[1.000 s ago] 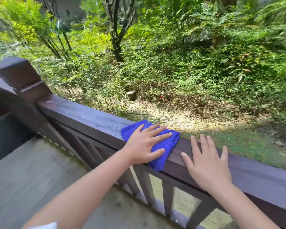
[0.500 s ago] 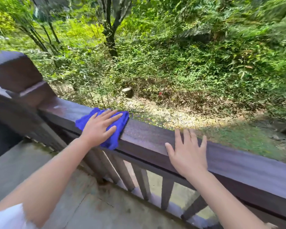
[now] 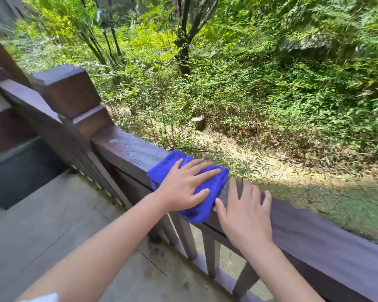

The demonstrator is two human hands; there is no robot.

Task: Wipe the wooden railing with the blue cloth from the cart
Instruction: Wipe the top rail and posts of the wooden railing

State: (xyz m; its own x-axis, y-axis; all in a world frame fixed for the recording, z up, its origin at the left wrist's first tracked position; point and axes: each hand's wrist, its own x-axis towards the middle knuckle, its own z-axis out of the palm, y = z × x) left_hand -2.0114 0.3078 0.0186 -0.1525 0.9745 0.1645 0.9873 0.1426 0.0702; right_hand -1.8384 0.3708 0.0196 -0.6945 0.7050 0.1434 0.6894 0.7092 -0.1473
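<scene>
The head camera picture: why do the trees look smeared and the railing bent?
Head view: foliage streaks with motion blur near the edges; the wide-angle lens bows the railing; both hands and the blue cloth stay fairly sharp; sunlight patches the ground.

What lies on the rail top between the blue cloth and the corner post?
In the head view, nothing: that stretch of the wooden railing between the blue cloth and the corner post is bare wood with pale glossy marks.

Head view, angled down, close above railing [image 3: 129, 149]
</scene>
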